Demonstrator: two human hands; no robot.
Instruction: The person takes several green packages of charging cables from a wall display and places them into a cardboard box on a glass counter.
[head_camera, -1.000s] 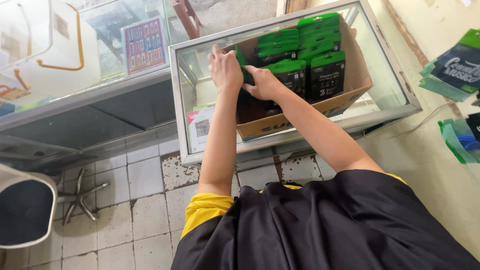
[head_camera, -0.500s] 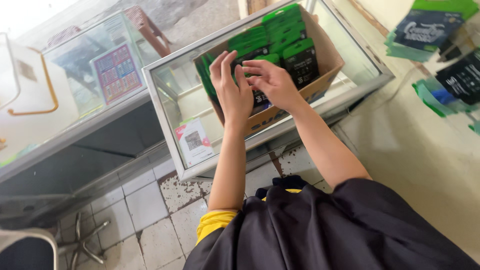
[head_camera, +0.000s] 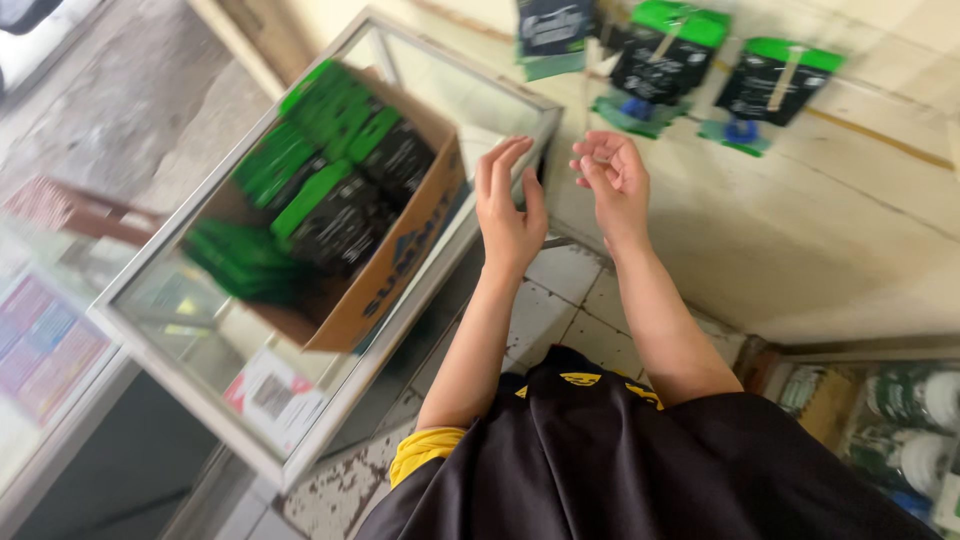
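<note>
My left hand (head_camera: 507, 205) is raised with its fingers spread and nothing in it, just right of the corner of the glass display case (head_camera: 300, 440). A little to its right is my right hand (head_camera: 612, 182), palm up, fingers loosely curled and also empty. On the case's glass top sits a brown cardboard box (head_camera: 400, 265), tilted in view and blurred. It is filled with several green-and-black packets (head_camera: 340, 190). Both hands are clear of the box and over the tiled floor near the wall.
More green-and-black packets (head_camera: 770, 85) hang on the cream wall (head_camera: 800, 230) above my hands. Shelves with green and white goods (head_camera: 900, 420) stand at the lower right. Worn white floor tiles (head_camera: 570, 300) lie below the hands. A second glass counter (head_camera: 40, 350) is at the left.
Both hands have come out of the box and moved right, away from the case, toward the wall. The view has swung right and tilted.
</note>
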